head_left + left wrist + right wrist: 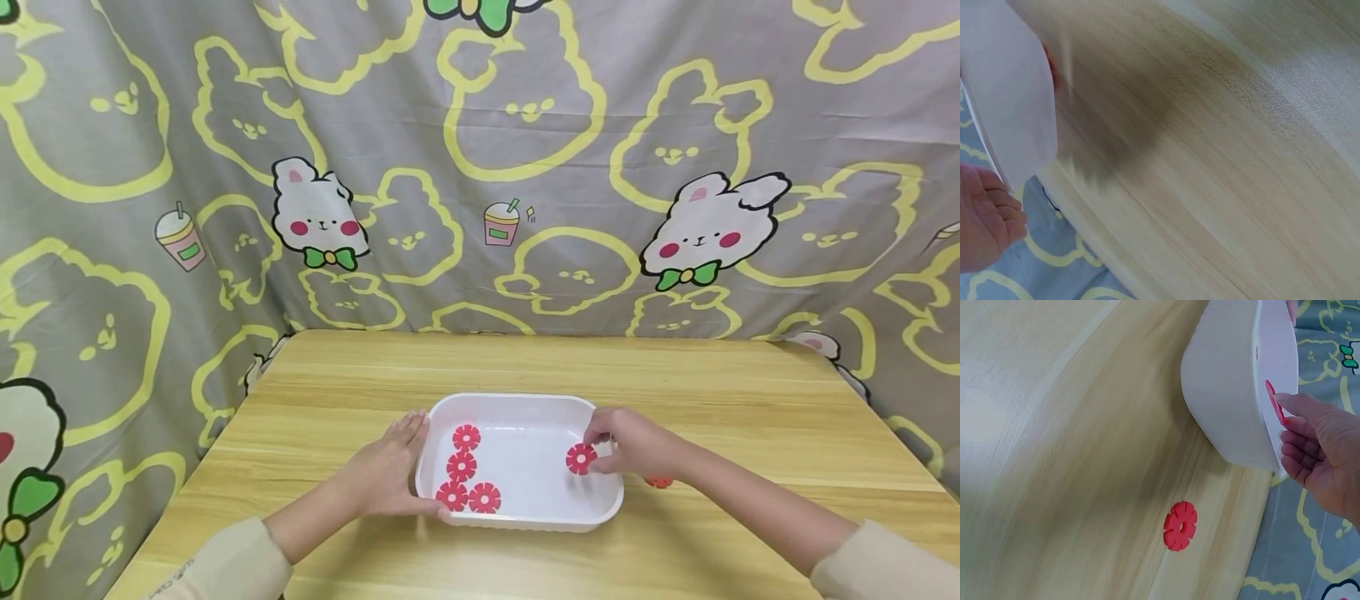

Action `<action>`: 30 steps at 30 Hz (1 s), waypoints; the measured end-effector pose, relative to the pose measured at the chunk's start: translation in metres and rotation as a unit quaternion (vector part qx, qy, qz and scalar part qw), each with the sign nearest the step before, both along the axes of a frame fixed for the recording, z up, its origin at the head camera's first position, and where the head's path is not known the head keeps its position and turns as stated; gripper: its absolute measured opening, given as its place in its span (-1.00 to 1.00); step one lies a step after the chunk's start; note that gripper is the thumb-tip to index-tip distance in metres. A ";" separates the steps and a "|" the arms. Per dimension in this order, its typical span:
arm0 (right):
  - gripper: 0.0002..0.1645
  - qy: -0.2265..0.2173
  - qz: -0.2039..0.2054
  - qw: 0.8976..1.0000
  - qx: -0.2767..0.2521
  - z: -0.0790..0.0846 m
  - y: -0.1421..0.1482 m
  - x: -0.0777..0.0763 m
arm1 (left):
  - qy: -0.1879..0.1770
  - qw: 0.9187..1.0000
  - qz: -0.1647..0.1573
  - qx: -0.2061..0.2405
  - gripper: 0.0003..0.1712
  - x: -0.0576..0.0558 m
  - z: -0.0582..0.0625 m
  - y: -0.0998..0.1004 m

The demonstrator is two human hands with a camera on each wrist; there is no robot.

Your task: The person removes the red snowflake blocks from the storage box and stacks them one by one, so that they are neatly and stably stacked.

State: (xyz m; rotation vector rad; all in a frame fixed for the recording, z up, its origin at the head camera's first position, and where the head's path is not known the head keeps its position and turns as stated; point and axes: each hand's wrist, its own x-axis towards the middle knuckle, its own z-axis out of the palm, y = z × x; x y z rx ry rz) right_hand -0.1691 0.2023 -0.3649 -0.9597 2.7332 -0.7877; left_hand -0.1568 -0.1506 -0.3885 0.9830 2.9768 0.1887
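My right hand (637, 442) pinches a red notched plastic disc (581, 459) between thumb and fingers, over the right end of a white tub (525, 523). Edge-on in the right wrist view, the disc (1274, 403) stands out from the fingertips beside the tub wall (1225, 387). Several similar red discs (461, 466) lie on the tub's floor at its left end. My left hand (390, 467) rests against the tub's left side, fingers extended along the rim and thumb stretched to the front corner. The left wrist view shows its fingers (1007, 212) loosely bent by the tub's edge.
One more red disc (1180, 526) lies on the wooden table (337, 367) right of the tub, partly hidden under my right forearm in the head view. A grey curtain (480, 275) with yellow outlines and cartoon figures hangs behind and beside the table.
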 end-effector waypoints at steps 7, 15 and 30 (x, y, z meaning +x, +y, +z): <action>-0.77 0.001 -0.024 1.000 0.006 0.006 0.013 0.004 | -0.002 1.000 0.000 0.001 0.30 0.001 0.000 0.000; -0.77 0.021 -0.039 0.999 -0.001 0.009 0.031 0.009 | -0.009 1.000 0.008 0.003 0.32 0.001 -0.002 0.000; -0.75 0.076 -0.082 0.994 -0.014 0.001 0.066 0.023 | -0.006 1.000 0.004 0.013 0.35 0.001 -0.003 0.000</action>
